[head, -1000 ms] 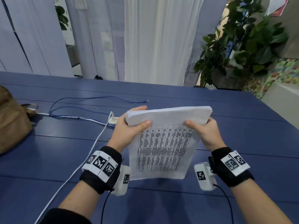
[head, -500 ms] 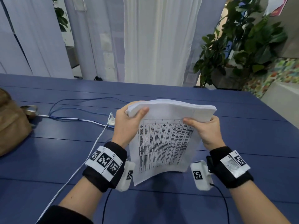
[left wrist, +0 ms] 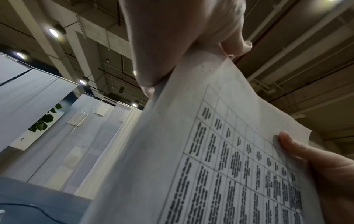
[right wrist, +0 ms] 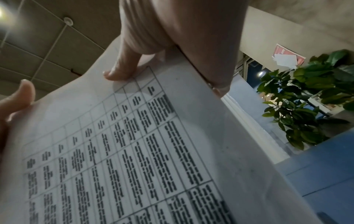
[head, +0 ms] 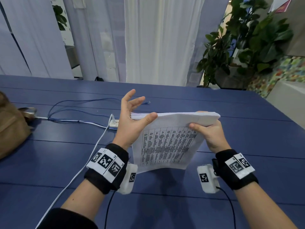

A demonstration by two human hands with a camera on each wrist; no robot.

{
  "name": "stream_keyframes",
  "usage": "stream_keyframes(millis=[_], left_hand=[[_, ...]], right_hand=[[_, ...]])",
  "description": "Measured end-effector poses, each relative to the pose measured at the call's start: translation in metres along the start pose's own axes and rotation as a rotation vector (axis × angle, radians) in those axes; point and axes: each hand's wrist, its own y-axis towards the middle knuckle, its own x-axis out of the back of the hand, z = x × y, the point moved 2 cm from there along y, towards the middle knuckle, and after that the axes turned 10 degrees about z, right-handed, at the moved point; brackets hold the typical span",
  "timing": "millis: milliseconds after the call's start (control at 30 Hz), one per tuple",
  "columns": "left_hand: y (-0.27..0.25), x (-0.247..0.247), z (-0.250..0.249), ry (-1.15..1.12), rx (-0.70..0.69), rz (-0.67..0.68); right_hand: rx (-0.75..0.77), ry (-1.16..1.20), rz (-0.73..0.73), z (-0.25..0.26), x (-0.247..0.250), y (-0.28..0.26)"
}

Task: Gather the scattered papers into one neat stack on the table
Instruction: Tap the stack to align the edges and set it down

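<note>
Our long blue plank table (head: 247, 133) lies below, with no loose sheets left showing on it. We hold the thick white stack of printed paper sheets (head: 166, 142) upright over it, lower edge near or on the surface. It looks light but floppy and prone to fanning, so we should hold both side edges. Our right hand (head: 209, 134) pinches its upper right corner; our left hand (head: 130, 119) stands open-fingered, thumb against the upper left corner.

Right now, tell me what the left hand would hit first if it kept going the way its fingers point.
Nothing close: the left hand has fingers spread up and away, past the paper stack. The line passes above the table toward the white curtain; depth is unclear.
</note>
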Motion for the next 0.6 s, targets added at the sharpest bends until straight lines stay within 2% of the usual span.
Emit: stream_keyframes(millis=[200,433,600], left_hand=[[0.003,0.0,0.012,-0.018,0.057,0.011],[-0.001,-0.003,0.025,-0.034,0.176,-0.078],[0.005,-0.006,0.015,-0.016,0.109,-0.151]], right_hand=[[-0.002,-0.022,-0.002,-0.002,-0.002,0.004],[-0.058,0.021,-0.035,-0.02,-0.004,0.002],[-0.012,-0.01,-0.105,-0.011,-0.008,0.006]])
